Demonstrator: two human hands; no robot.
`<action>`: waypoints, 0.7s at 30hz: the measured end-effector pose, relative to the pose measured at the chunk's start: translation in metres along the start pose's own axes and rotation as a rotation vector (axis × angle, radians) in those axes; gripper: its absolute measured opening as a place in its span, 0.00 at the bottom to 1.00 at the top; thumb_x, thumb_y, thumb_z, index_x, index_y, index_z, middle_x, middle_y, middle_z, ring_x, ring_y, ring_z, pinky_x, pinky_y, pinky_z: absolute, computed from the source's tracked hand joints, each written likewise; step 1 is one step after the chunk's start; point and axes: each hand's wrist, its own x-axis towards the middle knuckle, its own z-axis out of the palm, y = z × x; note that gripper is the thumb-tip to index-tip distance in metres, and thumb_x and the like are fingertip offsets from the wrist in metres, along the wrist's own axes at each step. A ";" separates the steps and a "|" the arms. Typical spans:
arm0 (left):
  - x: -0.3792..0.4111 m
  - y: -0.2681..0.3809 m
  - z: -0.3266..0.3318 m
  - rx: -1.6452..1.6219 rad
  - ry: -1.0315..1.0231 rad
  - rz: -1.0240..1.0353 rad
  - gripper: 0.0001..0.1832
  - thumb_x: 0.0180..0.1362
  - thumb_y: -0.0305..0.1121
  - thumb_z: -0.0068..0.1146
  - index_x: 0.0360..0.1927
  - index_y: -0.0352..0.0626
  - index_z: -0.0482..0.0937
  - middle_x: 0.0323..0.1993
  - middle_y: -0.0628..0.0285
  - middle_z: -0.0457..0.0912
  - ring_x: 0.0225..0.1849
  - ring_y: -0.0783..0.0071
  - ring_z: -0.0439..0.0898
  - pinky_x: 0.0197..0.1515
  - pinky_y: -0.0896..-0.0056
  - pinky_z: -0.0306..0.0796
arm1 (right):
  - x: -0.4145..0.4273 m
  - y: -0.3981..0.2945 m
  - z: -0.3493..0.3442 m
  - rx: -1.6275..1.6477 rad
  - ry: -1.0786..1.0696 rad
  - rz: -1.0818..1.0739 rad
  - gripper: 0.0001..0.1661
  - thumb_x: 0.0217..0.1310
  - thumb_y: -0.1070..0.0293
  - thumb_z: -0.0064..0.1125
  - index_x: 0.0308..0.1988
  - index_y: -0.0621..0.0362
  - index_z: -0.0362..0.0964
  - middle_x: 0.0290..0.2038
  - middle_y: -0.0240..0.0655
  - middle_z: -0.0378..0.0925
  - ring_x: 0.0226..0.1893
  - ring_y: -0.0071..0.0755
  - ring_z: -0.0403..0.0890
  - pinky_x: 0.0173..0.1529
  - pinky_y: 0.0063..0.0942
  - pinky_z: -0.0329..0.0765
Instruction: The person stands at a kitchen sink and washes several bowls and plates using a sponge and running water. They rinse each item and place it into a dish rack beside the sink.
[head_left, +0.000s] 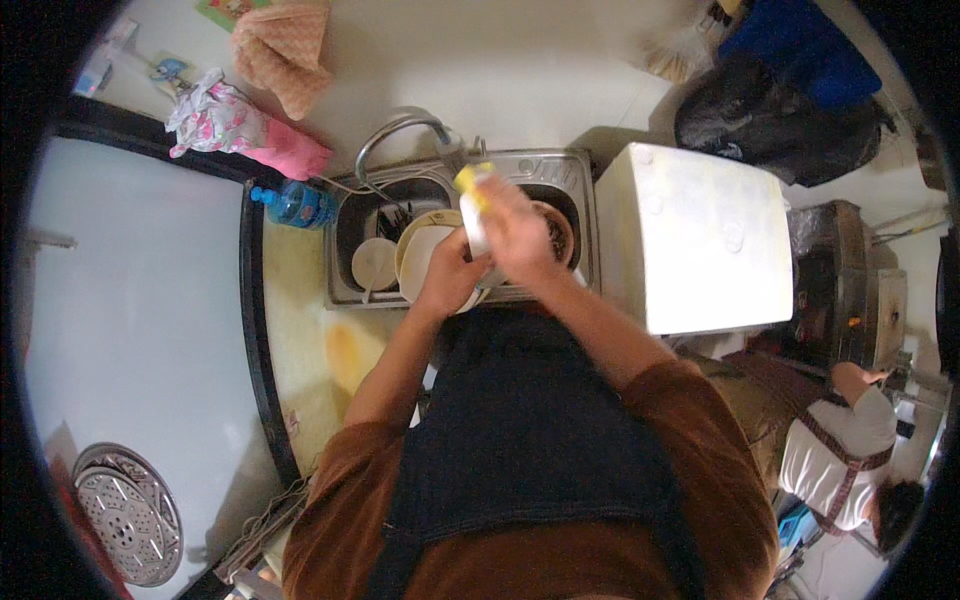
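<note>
Over the middle of the steel double sink (592, 225), my left hand (448, 276) grips the lower end of a white dish-like item (472, 223). My right hand (519, 234) is blurred and presses against it, holding a yellow sponge-like thing (474, 177). The exact shape of both items is unclear. Below my left hand, pale plates (418, 262) lie stacked in the left basin. Beside them sits a small white bowl (374, 264) with a spoon handle. A brownish round bowl (556, 225) with dark contents shows in the right basin, partly behind my right hand.
A curved faucet (390, 129) rises behind the sink. On the left stand a blue plastic bottle (294, 204) and pink gloves (289, 150). A large white box (720, 240) adjoins the sink's right side. Another person (840, 457) is at the far right.
</note>
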 end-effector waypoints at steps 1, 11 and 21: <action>-0.007 -0.004 -0.004 0.069 0.011 0.006 0.18 0.64 0.19 0.63 0.58 0.34 0.79 0.48 0.60 0.86 0.50 0.74 0.82 0.56 0.67 0.77 | -0.011 -0.017 0.005 -0.160 0.037 -0.228 0.22 0.74 0.67 0.55 0.62 0.63 0.78 0.58 0.54 0.83 0.57 0.56 0.85 0.66 0.51 0.76; -0.026 0.013 -0.002 -0.457 0.062 -0.143 0.26 0.60 0.19 0.66 0.63 0.36 0.78 0.54 0.59 0.85 0.54 0.67 0.84 0.59 0.61 0.78 | 0.026 0.050 -0.016 0.471 -0.147 0.666 0.27 0.79 0.63 0.43 0.69 0.62 0.71 0.58 0.48 0.80 0.57 0.38 0.79 0.64 0.32 0.74; 0.016 0.012 -0.030 -1.082 0.196 -0.335 0.23 0.79 0.43 0.47 0.65 0.35 0.73 0.58 0.53 0.83 0.58 0.60 0.84 0.63 0.56 0.78 | 0.011 0.020 -0.033 0.328 -0.292 0.341 0.28 0.79 0.64 0.52 0.70 0.67 0.68 0.70 0.54 0.72 0.70 0.49 0.75 0.73 0.34 0.69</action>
